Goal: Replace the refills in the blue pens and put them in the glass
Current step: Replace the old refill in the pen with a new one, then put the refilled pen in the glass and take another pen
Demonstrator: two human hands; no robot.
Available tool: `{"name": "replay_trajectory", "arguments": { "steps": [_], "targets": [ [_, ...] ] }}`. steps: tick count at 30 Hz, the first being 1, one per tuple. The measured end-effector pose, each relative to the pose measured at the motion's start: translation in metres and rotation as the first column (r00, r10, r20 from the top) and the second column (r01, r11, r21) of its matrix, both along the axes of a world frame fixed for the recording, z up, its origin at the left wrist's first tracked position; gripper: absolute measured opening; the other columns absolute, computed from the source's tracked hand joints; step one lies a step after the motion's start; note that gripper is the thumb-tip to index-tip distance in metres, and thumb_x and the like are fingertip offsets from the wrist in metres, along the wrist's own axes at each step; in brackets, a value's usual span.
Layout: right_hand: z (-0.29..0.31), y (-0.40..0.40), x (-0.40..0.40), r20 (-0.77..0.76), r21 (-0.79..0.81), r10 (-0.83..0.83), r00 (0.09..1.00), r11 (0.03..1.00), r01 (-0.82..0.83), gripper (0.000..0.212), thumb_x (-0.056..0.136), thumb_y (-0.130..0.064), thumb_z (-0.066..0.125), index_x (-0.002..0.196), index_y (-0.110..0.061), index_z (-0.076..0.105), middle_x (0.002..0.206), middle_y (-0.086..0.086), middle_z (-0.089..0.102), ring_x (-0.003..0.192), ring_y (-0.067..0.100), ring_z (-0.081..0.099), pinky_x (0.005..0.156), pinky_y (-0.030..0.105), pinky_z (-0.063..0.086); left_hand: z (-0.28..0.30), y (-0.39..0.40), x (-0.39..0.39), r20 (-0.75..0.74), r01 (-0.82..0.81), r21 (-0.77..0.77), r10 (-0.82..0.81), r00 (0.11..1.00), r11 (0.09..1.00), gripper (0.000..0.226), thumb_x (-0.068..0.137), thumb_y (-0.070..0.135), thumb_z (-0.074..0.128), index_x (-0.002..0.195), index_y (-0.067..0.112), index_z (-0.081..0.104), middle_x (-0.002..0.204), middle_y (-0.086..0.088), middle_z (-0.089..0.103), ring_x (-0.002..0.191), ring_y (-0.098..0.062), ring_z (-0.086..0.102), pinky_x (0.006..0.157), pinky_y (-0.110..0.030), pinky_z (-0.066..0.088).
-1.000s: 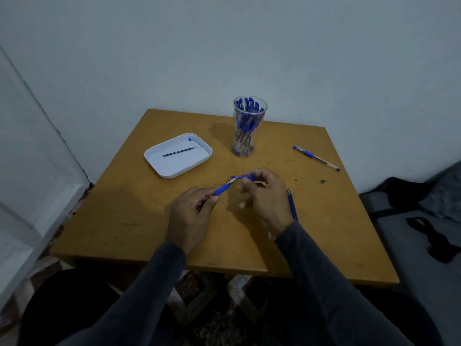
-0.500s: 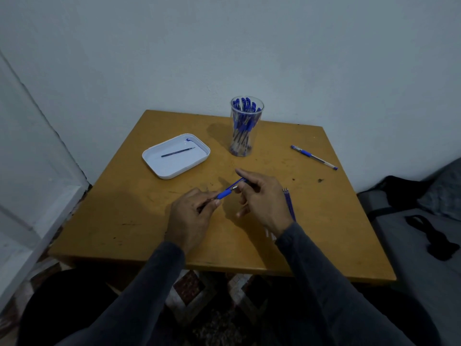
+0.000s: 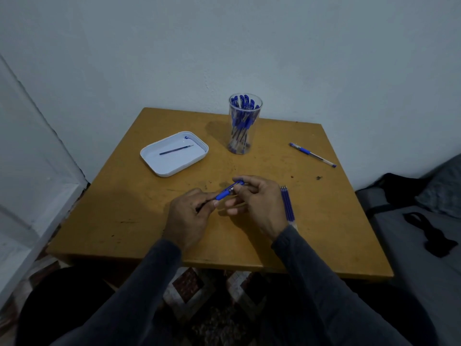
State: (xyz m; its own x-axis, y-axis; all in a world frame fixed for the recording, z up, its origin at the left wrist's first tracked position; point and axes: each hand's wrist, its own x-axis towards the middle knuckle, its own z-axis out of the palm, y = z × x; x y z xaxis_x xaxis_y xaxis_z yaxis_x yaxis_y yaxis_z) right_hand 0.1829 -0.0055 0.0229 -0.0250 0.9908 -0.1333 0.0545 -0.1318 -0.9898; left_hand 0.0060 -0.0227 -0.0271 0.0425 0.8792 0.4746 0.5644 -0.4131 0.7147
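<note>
I see a blue plastic pen (image 3: 228,191) pinched at both ends between my hands: left hand (image 3: 190,216) grips its near end, right hand (image 3: 259,203) its far end, above the yellow wooden worktop (image 3: 324,221). Its long axis slants up and right. Spare blue refills (image 3: 288,206) lie beside my right wrist; beyond stand a clear glass of pens (image 3: 243,126), a white tray (image 3: 152,157) holding a refill, and a loose pen (image 3: 311,154).

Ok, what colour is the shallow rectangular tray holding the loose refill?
White tray, seen in the head view.
</note>
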Motion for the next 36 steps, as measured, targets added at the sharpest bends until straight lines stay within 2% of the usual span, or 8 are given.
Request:
{"name": "replay_trajectory", "arguments": {
  "steps": [9,14,17,20,26,28,31,36],
  "targets": [
    [0.0,-0.002,-0.005,-0.042,-0.006,0.038,0.998,0.999,-0.038,0.023,0.102,-0.005,0.057,0.125,-0.009,0.06,0.084,0.017,0.077,0.077,0.031,0.077,0.065,0.042,0.065,-0.002,0.002,0.0,-0.02,-0.01,-0.041,0.009,1.0,0.999,0.02,0.096,0.021,0.066,0.114,0.023,0.075,0.08,0.011,0.065,0.073,-0.008,0.059,0.063,-0.022,0.048],
    [0.01,0.001,-0.008,0.042,0.192,-0.088,0.995,0.978,0.079,0.028,0.1,-0.005,0.061,0.125,-0.017,0.062,0.083,0.01,0.075,0.073,0.025,0.076,0.06,0.043,0.064,0.002,0.005,0.002,-0.035,-0.071,-0.153,0.067,0.997,0.986,0.043,0.095,0.048,0.061,0.129,0.023,0.066,0.112,0.015,0.066,0.103,-0.007,0.057,0.09,-0.031,0.05],
    [0.025,0.02,-0.004,0.107,0.435,-0.282,0.954,0.876,0.21,0.028,0.101,-0.011,0.059,0.125,-0.025,0.061,0.091,0.003,0.072,0.077,0.016,0.074,0.058,0.041,0.064,0.007,0.016,0.0,-0.163,-0.111,-0.223,0.075,0.984,0.968,0.055,0.096,0.044,0.062,0.146,0.024,0.05,0.132,0.01,0.057,0.123,-0.013,0.046,0.103,-0.033,0.04],
    [0.048,0.046,0.001,0.075,0.631,-0.458,0.886,0.71,0.313,0.032,0.099,-0.017,0.055,0.122,-0.039,0.054,0.091,-0.005,0.068,0.084,0.017,0.071,0.063,0.048,0.062,0.013,0.033,0.002,-0.287,-0.101,-0.252,0.025,0.957,0.963,0.055,0.099,0.039,0.057,0.15,0.024,0.043,0.144,0.004,0.051,0.133,-0.017,0.04,0.112,-0.032,0.032],
    [0.092,0.1,0.005,-0.105,0.717,-0.577,0.81,0.52,0.464,0.034,0.1,-0.02,0.049,0.128,-0.039,0.048,0.093,-0.003,0.064,0.089,0.024,0.068,0.071,0.05,0.06,0.02,0.076,0.019,-0.446,-0.017,-0.202,-0.077,0.892,0.979,0.049,0.102,0.041,0.051,0.147,0.023,0.046,0.148,0.004,0.046,0.135,-0.015,0.038,0.113,-0.027,0.028],
    [0.101,0.118,0.005,-0.115,0.737,-0.593,0.797,0.486,0.469,0.032,0.101,-0.015,0.048,0.131,-0.029,0.05,0.096,0.0,0.064,0.091,0.02,0.066,0.08,0.039,0.058,0.02,0.093,0.027,-0.478,-0.002,-0.201,-0.096,0.873,0.98,0.051,0.102,0.044,0.049,0.148,0.023,0.044,0.149,0.005,0.044,0.136,-0.013,0.037,0.114,-0.027,0.028],
    [0.109,0.143,0.002,-0.046,0.773,-0.607,0.794,0.482,0.413,0.031,0.102,-0.009,0.048,0.132,-0.017,0.053,0.101,0.005,0.066,0.093,0.015,0.062,0.08,0.014,0.047,0.017,0.112,0.036,-0.493,0.013,-0.203,-0.113,0.862,0.979,0.05,0.102,0.047,0.048,0.146,0.023,0.047,0.147,0.006,0.044,0.134,-0.013,0.037,0.115,-0.03,0.033],
    [0.1,0.174,-0.002,0.308,0.784,-0.547,0.778,0.609,0.117,0.034,0.1,-0.007,0.05,0.133,-0.017,0.053,0.096,0.004,0.061,0.085,0.017,0.056,0.069,0.027,0.047,0.007,0.126,0.045,-0.513,-0.011,-0.206,-0.099,0.853,0.978,0.047,0.101,0.051,0.045,0.142,0.028,0.05,0.144,0.009,0.042,0.132,-0.014,0.035,0.115,-0.034,0.032]
  ]
}}
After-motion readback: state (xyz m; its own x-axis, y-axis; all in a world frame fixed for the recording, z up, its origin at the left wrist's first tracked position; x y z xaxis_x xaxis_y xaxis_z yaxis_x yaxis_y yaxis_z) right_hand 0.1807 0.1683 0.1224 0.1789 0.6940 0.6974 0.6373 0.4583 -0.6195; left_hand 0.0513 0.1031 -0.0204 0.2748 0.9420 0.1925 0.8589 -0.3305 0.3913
